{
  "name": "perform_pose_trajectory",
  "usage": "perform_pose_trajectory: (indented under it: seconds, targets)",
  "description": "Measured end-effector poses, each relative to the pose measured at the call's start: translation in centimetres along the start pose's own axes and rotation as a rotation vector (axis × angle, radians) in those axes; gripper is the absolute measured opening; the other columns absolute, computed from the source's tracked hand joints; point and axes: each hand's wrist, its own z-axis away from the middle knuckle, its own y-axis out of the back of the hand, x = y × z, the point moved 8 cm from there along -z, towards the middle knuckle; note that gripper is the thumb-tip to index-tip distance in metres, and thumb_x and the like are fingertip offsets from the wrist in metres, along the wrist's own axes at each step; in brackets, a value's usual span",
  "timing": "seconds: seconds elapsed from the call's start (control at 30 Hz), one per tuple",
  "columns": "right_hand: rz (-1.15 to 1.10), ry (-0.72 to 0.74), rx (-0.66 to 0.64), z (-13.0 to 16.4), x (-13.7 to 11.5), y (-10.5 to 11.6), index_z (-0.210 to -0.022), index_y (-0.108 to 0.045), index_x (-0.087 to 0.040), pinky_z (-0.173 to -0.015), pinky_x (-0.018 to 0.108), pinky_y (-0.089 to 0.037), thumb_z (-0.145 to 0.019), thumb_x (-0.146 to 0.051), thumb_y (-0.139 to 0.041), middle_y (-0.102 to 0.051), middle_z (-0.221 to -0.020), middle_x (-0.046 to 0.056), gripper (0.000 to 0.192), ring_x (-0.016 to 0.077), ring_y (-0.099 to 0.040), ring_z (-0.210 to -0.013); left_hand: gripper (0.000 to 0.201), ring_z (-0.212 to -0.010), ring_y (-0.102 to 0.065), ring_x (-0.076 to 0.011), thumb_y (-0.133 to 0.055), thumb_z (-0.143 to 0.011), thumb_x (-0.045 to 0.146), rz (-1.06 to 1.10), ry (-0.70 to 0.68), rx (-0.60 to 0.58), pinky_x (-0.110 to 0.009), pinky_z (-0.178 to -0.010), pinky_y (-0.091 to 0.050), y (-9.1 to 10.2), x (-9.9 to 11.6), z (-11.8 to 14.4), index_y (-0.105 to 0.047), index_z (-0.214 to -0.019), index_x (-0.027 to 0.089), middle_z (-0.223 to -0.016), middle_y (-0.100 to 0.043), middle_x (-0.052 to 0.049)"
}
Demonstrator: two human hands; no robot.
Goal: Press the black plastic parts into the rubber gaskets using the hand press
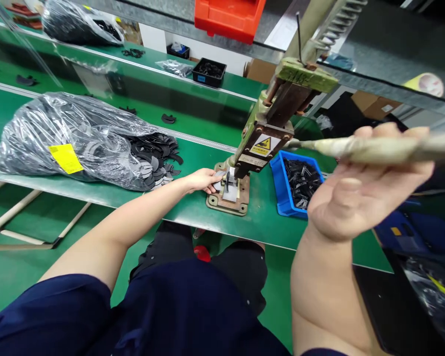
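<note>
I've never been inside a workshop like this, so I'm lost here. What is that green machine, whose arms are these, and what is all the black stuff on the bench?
The single picture comes from a camera worn on the worker's head, looking down, so both bare arms are that person's own. The green machine is a small hand press bolted to a base plate on the green bench. The right hand rests under its long lever handle, fingers loosely curled over it. The left hand reaches to the press base and touches a small black part seated there. To the left lies a clear plastic bag spilling flat black pieces. To the right stands a blue bin of small black parts.
</note>
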Motion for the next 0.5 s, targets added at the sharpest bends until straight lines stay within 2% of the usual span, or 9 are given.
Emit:
perform_pose_trajectory:
  seconds: [0.07,0.13,0.2,0.27,0.37,0.5]
  targets:
    - [0.061,-0.059,0.084,0.9,1.2,0.9,-0.145,-0.058,-0.032,-0.114,0.041,-0.053,-0.092,-0.040,-0.073,-0.059,-0.148,0.005,0.056,0.0188,-0.064,-0.135,0.040,-0.055,-0.068,-0.0103,-0.083,-0.092,0.050,0.012,-0.075,-0.003,-0.018,-0.050,-0.053,0.2,0.8,2.3,-0.063,-0.088,0.016,-0.072,-0.073,-0.003]
    - [0.106,-0.103,0.123,3.9,2.8,1.1,-0.135,-0.062,-0.029,-0.101,0.031,-0.057,-0.088,-0.031,-0.078,-0.066,-0.128,0.003,0.050,0.0120,-0.069,-0.113,0.042,-0.055,-0.069,-0.0115,-0.083,-0.092,0.051,0.011,-0.141,-0.032,-0.020,-0.050,-0.054,0.0,1.8,5.0,-0.061,-0.085,0.016,-0.069,-0.071,-0.002]
    - [0.075,-0.255,-0.034,8.4,4.9,-0.9,-0.124,-0.067,-0.023,-0.087,0.029,-0.060,-0.087,-0.027,-0.078,-0.072,-0.104,0.002,0.038,0.0113,-0.072,-0.093,0.042,-0.056,-0.069,-0.0128,-0.081,-0.092,0.052,0.002,-0.192,-0.070,-0.021,-0.052,-0.055,-0.8,2.8,7.7,-0.060,-0.084,0.017,-0.067,-0.070,-0.002]
    - [0.008,-0.430,-0.255,13.4,6.1,-3.9,-0.123,-0.068,-0.022,-0.080,0.031,-0.063,-0.087,-0.030,-0.079,-0.076,-0.100,0.004,0.039,0.0145,-0.074,-0.089,0.041,-0.057,-0.070,-0.0138,-0.078,-0.093,0.053,-0.010,-0.227,-0.116,-0.022,-0.054,-0.056,-2.0,3.5,9.9,-0.061,-0.085,0.017,-0.065,-0.069,-0.001]
    - [-0.029,-0.526,-0.365,18.3,5.3,-6.6,-0.112,-0.071,-0.023,-0.077,0.032,-0.063,-0.086,-0.036,-0.081,-0.078,-0.098,0.005,0.032,0.0164,-0.075,-0.087,0.038,-0.057,-0.069,-0.0144,-0.076,-0.094,0.054,-0.029,-0.250,-0.181,-0.024,-0.056,-0.058,-4.1,3.9,12.0,-0.064,-0.089,0.018,-0.067,-0.070,-0.001]
    - [-0.025,-0.546,-0.313,19.7,3.8,-7.1,-0.096,-0.068,-0.024,-0.076,0.032,-0.061,-0.090,-0.043,-0.076,-0.074,-0.091,0.002,0.022,0.0152,-0.070,-0.083,0.034,-0.058,-0.069,-0.0150,-0.075,-0.093,0.051,-0.077,-0.253,-0.208,-0.025,-0.056,-0.058,-5.7,4.0,13.2,-0.065,-0.088,0.019,-0.070,-0.071,0.000]
